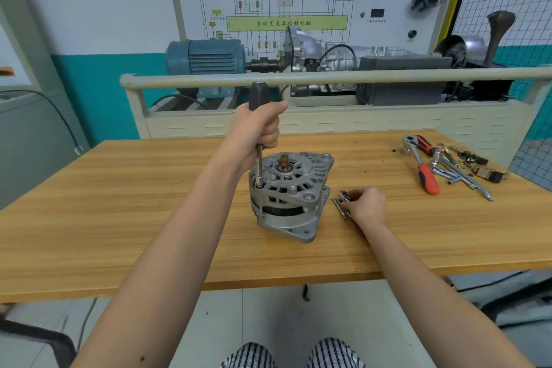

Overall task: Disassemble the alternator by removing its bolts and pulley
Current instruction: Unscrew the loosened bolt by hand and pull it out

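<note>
Alternator shaft-up; left hand gripping upright nut driver, right hand pinching bolts.

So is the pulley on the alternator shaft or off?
Off: the alternator stands with its shaft bare, no pulley on it.

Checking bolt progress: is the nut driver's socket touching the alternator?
Touching. Head view shows the nut driver, gripped by the left hand, seated on the alternator rim.

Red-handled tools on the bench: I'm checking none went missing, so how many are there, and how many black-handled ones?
Red-handled: 2, the ratchet and the screwdriver.
Black-handled: 1, the nut driver gripped by the left hand.
Total: 3.
</note>
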`<control>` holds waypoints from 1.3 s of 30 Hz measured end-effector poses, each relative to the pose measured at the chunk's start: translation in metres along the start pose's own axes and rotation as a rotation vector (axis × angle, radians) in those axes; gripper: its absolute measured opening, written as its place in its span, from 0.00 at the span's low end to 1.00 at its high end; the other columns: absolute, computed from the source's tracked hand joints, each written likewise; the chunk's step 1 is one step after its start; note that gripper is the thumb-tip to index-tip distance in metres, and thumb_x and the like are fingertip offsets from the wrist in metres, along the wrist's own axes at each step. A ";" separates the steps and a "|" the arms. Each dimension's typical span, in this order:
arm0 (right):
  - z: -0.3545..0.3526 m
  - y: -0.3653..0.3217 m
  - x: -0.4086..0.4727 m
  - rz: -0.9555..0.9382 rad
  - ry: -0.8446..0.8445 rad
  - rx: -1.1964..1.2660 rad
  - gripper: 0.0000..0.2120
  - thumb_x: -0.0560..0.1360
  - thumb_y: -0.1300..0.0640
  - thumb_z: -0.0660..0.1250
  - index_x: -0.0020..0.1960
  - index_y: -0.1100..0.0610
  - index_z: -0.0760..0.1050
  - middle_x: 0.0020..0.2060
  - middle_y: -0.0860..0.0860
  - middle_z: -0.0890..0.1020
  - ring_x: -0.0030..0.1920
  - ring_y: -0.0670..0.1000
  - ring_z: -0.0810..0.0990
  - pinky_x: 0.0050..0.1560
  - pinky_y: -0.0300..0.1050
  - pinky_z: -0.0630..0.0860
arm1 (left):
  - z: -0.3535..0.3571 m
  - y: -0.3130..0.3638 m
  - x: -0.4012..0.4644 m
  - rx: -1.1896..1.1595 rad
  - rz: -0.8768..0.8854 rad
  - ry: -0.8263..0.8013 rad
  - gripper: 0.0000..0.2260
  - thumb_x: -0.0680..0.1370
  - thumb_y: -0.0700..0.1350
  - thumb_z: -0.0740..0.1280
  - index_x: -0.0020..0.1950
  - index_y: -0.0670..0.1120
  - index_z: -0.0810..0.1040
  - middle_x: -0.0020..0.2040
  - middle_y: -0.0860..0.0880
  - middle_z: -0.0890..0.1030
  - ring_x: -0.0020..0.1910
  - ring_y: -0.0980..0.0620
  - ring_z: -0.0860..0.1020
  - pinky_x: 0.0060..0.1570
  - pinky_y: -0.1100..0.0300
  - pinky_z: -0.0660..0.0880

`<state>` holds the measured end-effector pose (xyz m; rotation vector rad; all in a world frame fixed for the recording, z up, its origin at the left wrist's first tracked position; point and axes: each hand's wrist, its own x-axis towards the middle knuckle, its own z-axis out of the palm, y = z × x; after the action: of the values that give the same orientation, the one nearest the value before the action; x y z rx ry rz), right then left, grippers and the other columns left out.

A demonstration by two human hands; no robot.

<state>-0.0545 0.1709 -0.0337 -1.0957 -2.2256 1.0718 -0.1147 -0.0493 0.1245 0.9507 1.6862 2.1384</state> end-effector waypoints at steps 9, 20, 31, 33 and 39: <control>-0.002 -0.005 0.004 0.015 -0.038 -0.063 0.16 0.72 0.59 0.74 0.58 0.61 0.80 0.53 0.58 0.82 0.54 0.56 0.80 0.54 0.48 0.76 | 0.002 0.000 -0.001 0.010 0.000 -0.008 0.20 0.80 0.39 0.63 0.30 0.49 0.61 0.21 0.54 0.60 0.21 0.55 0.56 0.29 0.57 0.52; -0.021 -0.055 -0.008 -0.087 0.106 0.191 0.12 0.76 0.68 0.64 0.57 0.61 0.79 0.54 0.56 0.82 0.55 0.54 0.80 0.50 0.41 0.73 | 0.004 0.002 -0.001 0.022 0.016 0.013 0.21 0.80 0.39 0.63 0.30 0.50 0.60 0.21 0.54 0.59 0.20 0.56 0.55 0.24 0.62 0.54; -0.031 -0.146 -0.087 -0.631 -0.459 0.405 0.09 0.65 0.60 0.79 0.42 0.56 0.81 0.37 0.51 0.85 0.41 0.47 0.83 0.47 0.41 0.80 | 0.011 0.004 -0.001 0.271 0.066 0.233 0.18 0.78 0.49 0.67 0.31 0.47 0.67 0.20 0.55 0.66 0.22 0.56 0.65 0.25 0.65 0.66; -0.020 -0.144 -0.090 -0.608 -0.499 0.284 0.09 0.64 0.55 0.80 0.39 0.54 0.81 0.33 0.45 0.84 0.36 0.41 0.81 0.40 0.35 0.76 | 0.009 0.004 -0.004 0.325 0.098 0.193 0.17 0.79 0.49 0.66 0.32 0.46 0.68 0.22 0.55 0.67 0.25 0.56 0.66 0.27 0.67 0.66; -0.003 -0.138 -0.093 -0.706 -0.488 0.299 0.07 0.68 0.53 0.77 0.39 0.56 0.84 0.35 0.56 0.84 0.38 0.55 0.82 0.47 0.52 0.78 | -0.021 0.003 -0.014 0.166 0.027 -0.139 0.06 0.79 0.35 0.61 0.49 0.43 0.76 0.41 0.49 0.79 0.48 0.50 0.76 0.54 0.55 0.73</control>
<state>-0.0621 0.0435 0.0734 0.1156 -2.3892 1.3533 -0.1170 -0.0736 0.1200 1.1459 1.8122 1.9219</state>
